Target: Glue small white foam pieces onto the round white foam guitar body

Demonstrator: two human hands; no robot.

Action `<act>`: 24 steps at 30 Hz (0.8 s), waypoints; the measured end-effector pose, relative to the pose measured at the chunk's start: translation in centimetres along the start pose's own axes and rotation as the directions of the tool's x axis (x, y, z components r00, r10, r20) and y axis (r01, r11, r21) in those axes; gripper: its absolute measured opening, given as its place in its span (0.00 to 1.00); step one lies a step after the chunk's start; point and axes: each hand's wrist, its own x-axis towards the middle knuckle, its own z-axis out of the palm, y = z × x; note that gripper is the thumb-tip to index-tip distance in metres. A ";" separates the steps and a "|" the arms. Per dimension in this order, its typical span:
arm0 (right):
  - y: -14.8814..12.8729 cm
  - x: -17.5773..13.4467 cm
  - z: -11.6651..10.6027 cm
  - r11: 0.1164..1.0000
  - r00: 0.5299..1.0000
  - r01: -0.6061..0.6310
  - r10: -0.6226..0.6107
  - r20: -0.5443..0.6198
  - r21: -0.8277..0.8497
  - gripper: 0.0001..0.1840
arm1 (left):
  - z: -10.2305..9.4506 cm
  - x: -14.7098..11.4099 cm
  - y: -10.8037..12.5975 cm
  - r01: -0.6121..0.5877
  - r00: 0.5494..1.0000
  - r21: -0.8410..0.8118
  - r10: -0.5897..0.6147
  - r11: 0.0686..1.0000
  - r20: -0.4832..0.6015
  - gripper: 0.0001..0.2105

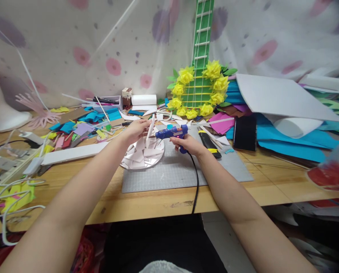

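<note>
My right hand [186,145] is closed round the handle of a blue hot glue gun [173,132], whose nozzle points left. Its black cord runs down over the table edge. Between the fingers of my left hand [137,130] a white strip [150,132] stands nearly upright, and the nozzle is close to it; whether they touch I cannot tell. Below my left hand lies a round white disc [142,165] covered with white cut pieces. The disc rests partly on a grey cutting mat [172,180].
A yellow-and-black utility knife [209,143] and a dark phone [245,133] lie to the right. A green guitar-like shape with yellow paper flowers [202,85] leans at the back. Coloured scraps [84,129] litter the left. Blue sheets [289,140] are stacked right; white cables [18,193] hang left.
</note>
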 end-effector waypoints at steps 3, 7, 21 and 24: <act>0.2 0.0 -0.2 0.999 1.000 -0.022 0.022 0.005 -0.039 0.21 | 0.1 -0.1 0.2 -0.006 1.000 -0.015 0.006 1.000 -0.013 0.05; 0.1 -0.2 -0.5 0.997 0.996 -0.026 0.033 0.088 -0.076 0.20 | 0.1 -0.5 0.6 0.001 0.999 -0.062 -0.003 0.998 -0.037 0.05; -0.2 0.1 0.1 0.998 1.000 -0.022 0.021 -0.021 -0.051 0.21 | 0.5 -1.2 0.8 0.022 0.998 -0.062 -0.026 0.998 -0.062 0.04; 0.1 0.4 -0.1 0.999 0.996 0.016 -0.018 -0.082 -0.033 0.21 | 0.6 -1.4 0.7 0.027 0.999 -0.069 -0.030 0.997 -0.042 0.03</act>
